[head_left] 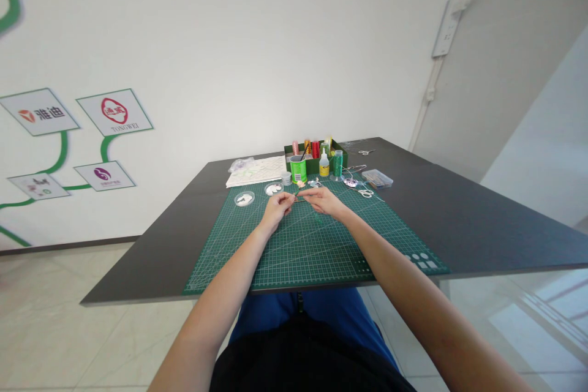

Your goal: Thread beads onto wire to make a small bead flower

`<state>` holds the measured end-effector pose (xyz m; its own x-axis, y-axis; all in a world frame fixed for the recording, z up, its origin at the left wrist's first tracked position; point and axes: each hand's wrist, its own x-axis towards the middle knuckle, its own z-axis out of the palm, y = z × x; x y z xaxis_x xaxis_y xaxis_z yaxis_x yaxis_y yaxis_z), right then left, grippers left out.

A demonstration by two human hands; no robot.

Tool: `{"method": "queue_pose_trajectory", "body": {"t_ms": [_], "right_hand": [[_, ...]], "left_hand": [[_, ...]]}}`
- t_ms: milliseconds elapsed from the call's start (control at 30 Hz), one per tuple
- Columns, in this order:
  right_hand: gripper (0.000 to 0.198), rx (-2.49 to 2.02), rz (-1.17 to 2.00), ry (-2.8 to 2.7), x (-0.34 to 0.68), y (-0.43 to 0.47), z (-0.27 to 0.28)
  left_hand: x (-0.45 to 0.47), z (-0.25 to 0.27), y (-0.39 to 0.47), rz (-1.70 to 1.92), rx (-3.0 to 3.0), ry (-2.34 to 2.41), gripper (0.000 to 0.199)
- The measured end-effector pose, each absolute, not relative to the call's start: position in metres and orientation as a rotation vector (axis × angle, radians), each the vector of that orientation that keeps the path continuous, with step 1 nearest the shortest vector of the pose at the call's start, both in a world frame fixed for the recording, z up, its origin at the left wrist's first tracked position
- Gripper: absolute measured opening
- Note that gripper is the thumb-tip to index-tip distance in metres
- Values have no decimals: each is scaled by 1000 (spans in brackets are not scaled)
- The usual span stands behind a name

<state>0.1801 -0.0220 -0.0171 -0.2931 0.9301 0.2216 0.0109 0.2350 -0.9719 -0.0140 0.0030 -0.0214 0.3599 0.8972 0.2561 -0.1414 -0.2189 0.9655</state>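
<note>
Over the green cutting mat [285,251], my left hand [278,206] is closed, its thumb and fingertips pinching the thin green stem of a small pale pink flower [301,184]. My right hand [322,201] meets it from the other side, with fingers pressed together at the same stem. The flower head points up and away from me, just above the fingertips. A faint green strand shows below my right hand, too fine to make out. Close behind the hands stands a bright green can [298,170] with a dark stick in it.
Two clear dishes with white contents [244,199] lie left of my hands. White sheets [257,171], a glue bottle [324,164], a green thread spool [338,163] and a green box [313,166] of spools stand behind. Scissors [365,193] and a clear case [377,179] lie right.
</note>
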Motion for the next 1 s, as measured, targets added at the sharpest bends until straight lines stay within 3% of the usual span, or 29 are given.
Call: {"method": "queue_pose_trajectory", "body": {"t_ms": [1000], "right_hand": [[50, -854, 1228, -1583, 181, -22, -18]], "left_hand": [[-13, -20, 2, 1138, 1395, 739, 50]]}}
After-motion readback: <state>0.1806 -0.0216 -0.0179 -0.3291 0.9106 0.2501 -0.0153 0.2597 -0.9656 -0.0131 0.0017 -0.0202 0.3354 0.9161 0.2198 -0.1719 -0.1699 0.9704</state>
